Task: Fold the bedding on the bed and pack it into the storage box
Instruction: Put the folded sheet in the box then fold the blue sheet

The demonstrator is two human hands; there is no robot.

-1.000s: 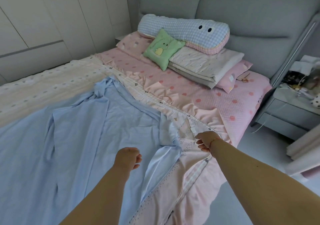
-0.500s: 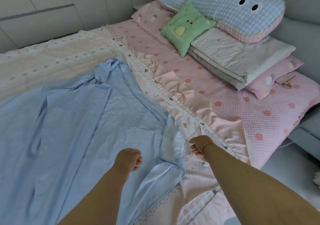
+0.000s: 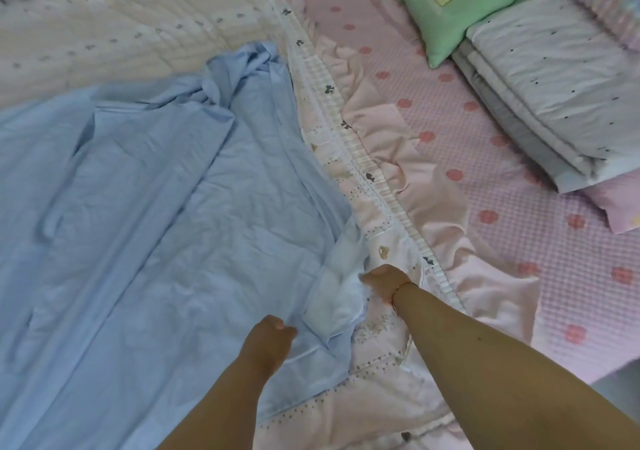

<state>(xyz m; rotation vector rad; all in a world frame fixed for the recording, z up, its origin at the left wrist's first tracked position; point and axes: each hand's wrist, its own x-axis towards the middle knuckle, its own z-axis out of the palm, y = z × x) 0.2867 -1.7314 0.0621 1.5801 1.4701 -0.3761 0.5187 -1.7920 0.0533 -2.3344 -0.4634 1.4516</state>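
A wrinkled light blue sheet lies spread over the left half of the bed. Under it lies a cream quilt with a pink ruffled edge. My right hand reaches down to the folded-over edge of the blue sheet, at the seam between the sheet and the quilt, and its fingers grip the fabric there. My left hand hovers just above the blue sheet with its fingers curled, and it holds nothing that I can see. No storage box is in view.
A pink dotted bed sheet covers the right side. At the top right sit a green cushion and a stack of folded white bedding on a pink pillow. Grey floor shows at the lower right.
The view has tilted down and closer to the bed. My right hand has moved left from the quilt's edge onto the blue sheet's fold. My left hand has stayed curled above the sheet.
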